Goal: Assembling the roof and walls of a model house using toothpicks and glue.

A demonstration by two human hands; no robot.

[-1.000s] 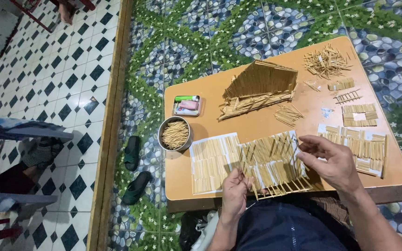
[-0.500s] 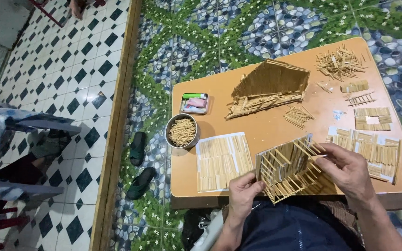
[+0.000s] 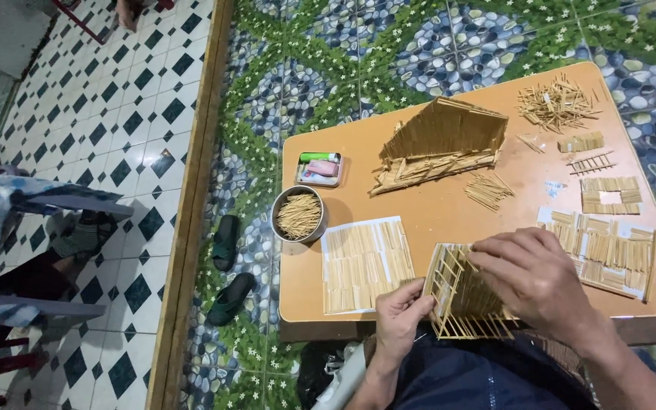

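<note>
I hold a small house frame made of thin wooden sticks [image 3: 461, 292] tilted up at the near edge of an orange table [image 3: 449, 209]. My left hand [image 3: 400, 319] grips its lower left corner. My right hand [image 3: 533, 277] lies over its top right side, fingers closed on the frame. Just left of the frame, a flat panel of glued sticks on white paper [image 3: 364, 262] lies on the table. A round tin full of sticks [image 3: 298, 215] stands beside that panel.
A stick roof piece [image 3: 438, 144] stands mid-table. Loose sticks [image 3: 556, 102] pile at the far right, with small stick panels [image 3: 609, 193] and a larger panel [image 3: 609, 250] on the right. A small tray [image 3: 319, 168] with tubes sits far left. Sandals [image 3: 228, 241] lie on the patterned floor.
The stick frame has been lifted off the flat panel and tilted upright toward me. Both hands moved with it to the near table edge.
</note>
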